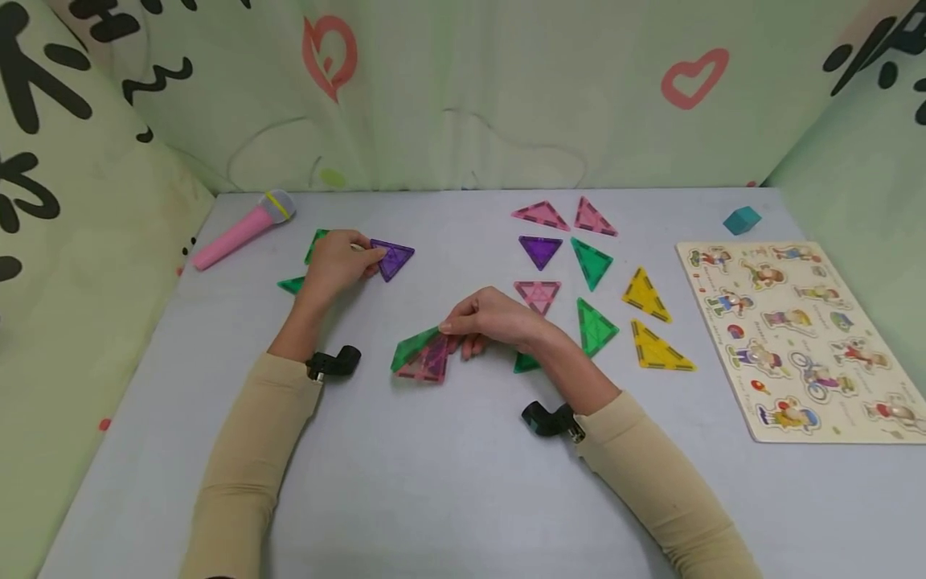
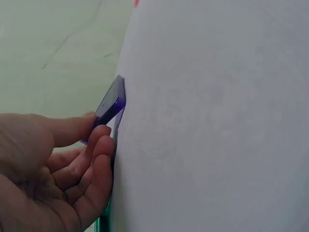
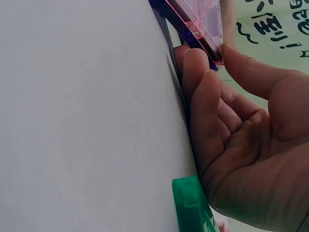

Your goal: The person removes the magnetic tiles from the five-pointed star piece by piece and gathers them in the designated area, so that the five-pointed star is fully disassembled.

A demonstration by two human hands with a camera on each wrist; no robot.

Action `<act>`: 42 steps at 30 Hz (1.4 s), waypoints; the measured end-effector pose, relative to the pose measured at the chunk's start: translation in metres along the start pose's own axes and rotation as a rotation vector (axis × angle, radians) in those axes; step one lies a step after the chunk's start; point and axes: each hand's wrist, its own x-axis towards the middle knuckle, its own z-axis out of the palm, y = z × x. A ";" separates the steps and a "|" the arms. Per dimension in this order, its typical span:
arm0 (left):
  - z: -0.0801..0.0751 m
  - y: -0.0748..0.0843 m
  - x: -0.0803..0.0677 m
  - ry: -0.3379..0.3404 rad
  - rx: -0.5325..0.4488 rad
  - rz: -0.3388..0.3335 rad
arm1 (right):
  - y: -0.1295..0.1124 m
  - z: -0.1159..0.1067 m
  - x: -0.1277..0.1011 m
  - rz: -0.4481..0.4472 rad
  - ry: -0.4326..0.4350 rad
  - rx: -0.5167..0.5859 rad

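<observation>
A translucent purple triangle tile (image 1: 393,258) lies upper left of centre, one edge lifted off the grey table. Near frame centre, a small stack of green, pink and purple triangle tiles (image 1: 422,356) sits tilted, its right corner raised

Tiles (image 1: 593,262) look like glossy see-through plastic, table (image 1: 448,482) is smooth matt, backdrop (image 1: 463,96) is printed cloth, mic (image 1: 242,229) is smooth plastic.
</observation>
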 end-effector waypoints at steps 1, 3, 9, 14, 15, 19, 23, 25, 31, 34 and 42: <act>0.001 0.001 0.000 0.004 0.012 -0.001 | 0.000 0.000 0.000 0.001 -0.002 0.004; 0.003 0.002 0.000 0.009 0.026 -0.006 | 0.001 0.001 0.000 -0.001 -0.004 0.009; 0.003 0.005 -0.006 -0.031 0.020 -0.024 | 0.004 0.002 0.001 -0.003 -0.006 0.000; -0.001 0.006 -0.011 -0.082 0.052 -0.035 | 0.005 0.003 0.001 0.005 -0.006 -0.005; -0.002 0.006 -0.012 -0.090 0.064 -0.030 | 0.005 0.004 0.002 0.003 -0.004 -0.005; -0.008 0.005 -0.013 -0.113 0.098 -0.009 | 0.004 0.003 0.002 -0.004 0.002 -0.001; -0.014 0.003 -0.018 -0.116 0.139 0.024 | 0.002 0.002 0.003 -0.008 -0.002 -0.004; -0.016 0.004 -0.021 -0.153 0.152 0.062 | 0.001 0.001 0.003 -0.009 -0.004 -0.009; -0.012 0.015 -0.031 -0.529 0.108 0.202 | -0.002 -0.001 0.003 -0.018 0.008 -0.030; -0.008 0.023 -0.039 -0.686 0.134 0.233 | -0.004 -0.001 0.002 -0.022 0.033 -0.036; -0.004 0.044 -0.060 -0.725 0.365 0.268 | -0.003 -0.001 0.000 -0.024 0.151 -0.013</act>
